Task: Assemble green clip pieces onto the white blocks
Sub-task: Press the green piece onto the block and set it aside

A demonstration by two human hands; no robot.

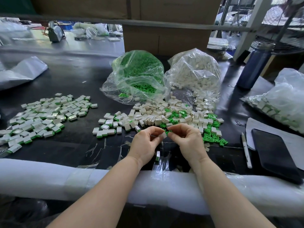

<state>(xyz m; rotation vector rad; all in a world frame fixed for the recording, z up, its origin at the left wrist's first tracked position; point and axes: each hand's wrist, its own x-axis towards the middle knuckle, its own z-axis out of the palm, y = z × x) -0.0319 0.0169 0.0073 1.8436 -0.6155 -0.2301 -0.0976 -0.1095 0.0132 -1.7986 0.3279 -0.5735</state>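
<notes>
Near edge, centre: left hand (146, 142) pinches a white block (164, 135); right hand (189, 139) pinches a green clip (168, 132) against it. Both look light, stiff, small; best taken by their flat sides. Beyond: loose blocks and clips (172, 116); finished pile (41, 117) toward the left edge; two bags (164, 76) farthest.

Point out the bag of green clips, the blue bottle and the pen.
bag of green clips (139, 76): head view, on its clear front wall.
blue bottle (256, 66): head view, mid-body.
pen (246, 150): head view, mid-barrel.
</notes>
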